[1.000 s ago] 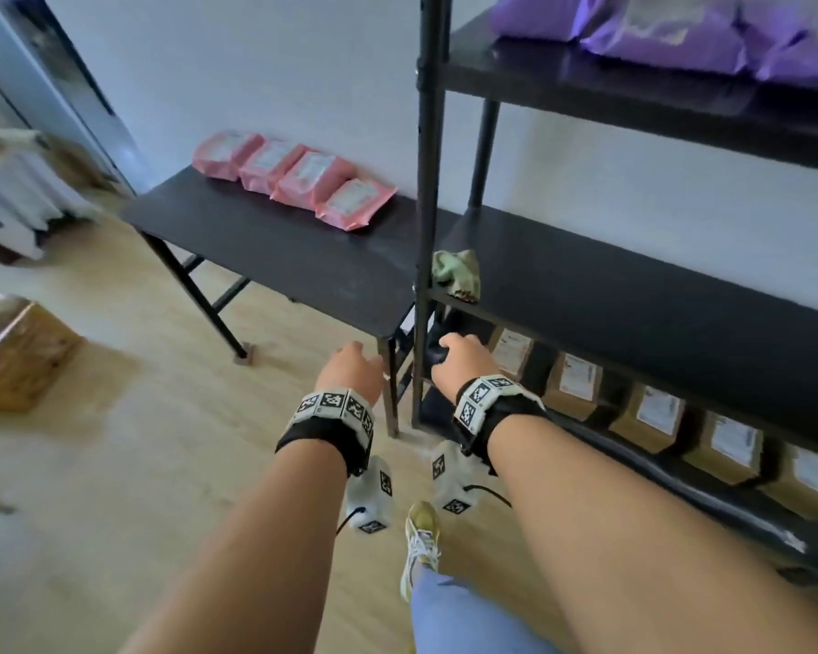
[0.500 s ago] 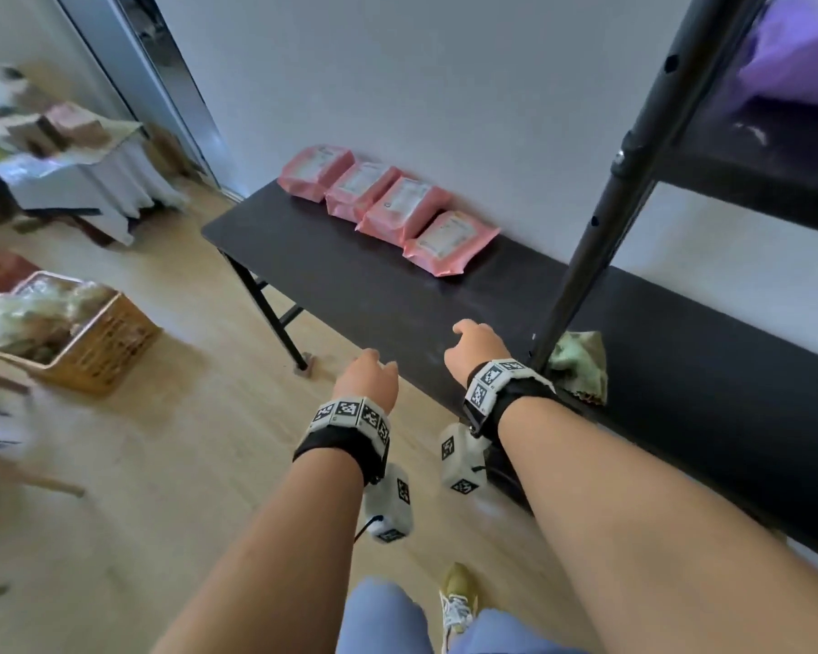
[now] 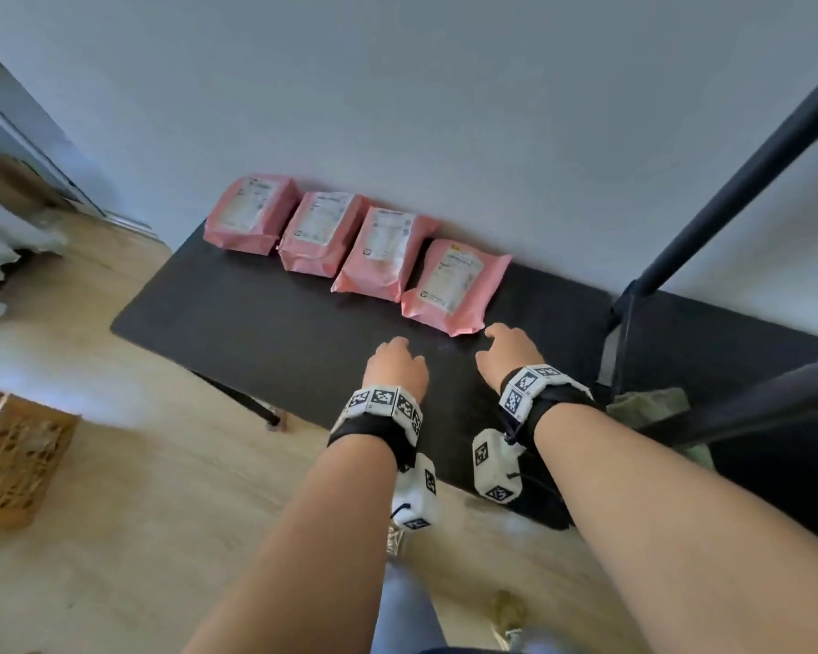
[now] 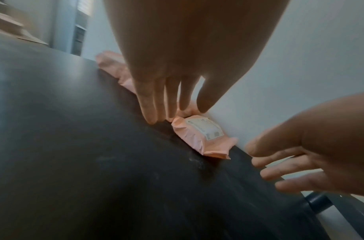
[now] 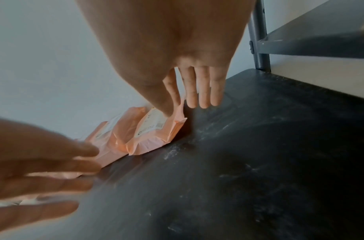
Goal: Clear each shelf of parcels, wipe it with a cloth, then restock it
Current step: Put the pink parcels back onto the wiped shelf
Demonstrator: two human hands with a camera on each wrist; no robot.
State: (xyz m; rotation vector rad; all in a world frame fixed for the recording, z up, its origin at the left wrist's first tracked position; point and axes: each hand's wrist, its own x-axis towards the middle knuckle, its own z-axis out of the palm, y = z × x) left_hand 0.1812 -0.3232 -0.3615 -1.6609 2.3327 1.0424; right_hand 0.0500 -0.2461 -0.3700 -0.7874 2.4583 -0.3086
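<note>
Person turned from shelf to counter [image 3: 237, 323] | both hands [image 3: 397, 365] [image 3: 511, 356] released, reaching rightmost pink parcel [image 3: 454, 285] | restocking next

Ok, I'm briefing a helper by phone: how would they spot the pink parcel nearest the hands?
Find the low black table against the grey wall, beside the shelf rack. Four pink parcels lie in a row along the wall. The nearest pink parcel is the right-hand end one, closest to the rack's post and lying furthest forward, just beyond the right hand.

Four pink parcels [image 3: 355, 247], one black table [image 3: 237, 323], one green cloth [image 3: 648, 408], two hands [image 3: 449, 365]
</note>
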